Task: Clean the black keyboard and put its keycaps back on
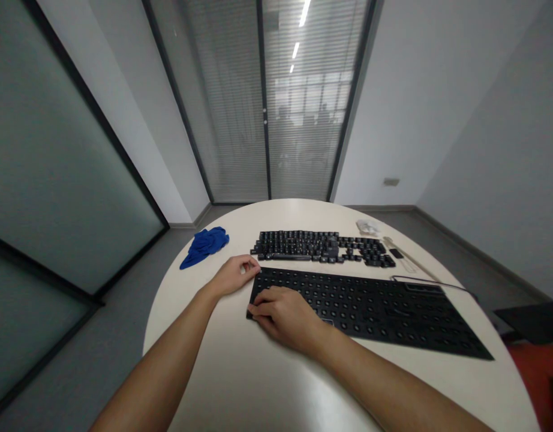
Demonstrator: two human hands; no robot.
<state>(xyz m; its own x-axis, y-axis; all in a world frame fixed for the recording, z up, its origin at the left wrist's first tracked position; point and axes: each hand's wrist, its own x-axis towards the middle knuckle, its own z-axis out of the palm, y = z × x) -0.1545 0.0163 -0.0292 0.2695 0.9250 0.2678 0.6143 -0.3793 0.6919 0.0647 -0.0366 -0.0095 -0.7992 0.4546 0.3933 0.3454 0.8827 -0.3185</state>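
A black keyboard base (370, 306), stripped of its keycaps, lies slanted across the table with its rows of key sockets bare. My left hand (235, 275) rests at its far left corner, thumb and fingertips pinched together on that corner. Over the left end of the base lies my right hand (283, 312), its fingers bent and drawn together at the near left corner. Whatever is between those fingertips is too small or hidden to make out. Behind the base, loose black keycaps (298, 245) are laid out in keyboard order.
On the round white table (240, 372), a crumpled blue cloth (207, 245) lies at the left. A clear plastic bag (367, 227), a small black piece (396, 253) and a long pale tool (411, 259) are at the far right. The keyboard's cable (432, 281) runs off the right edge.
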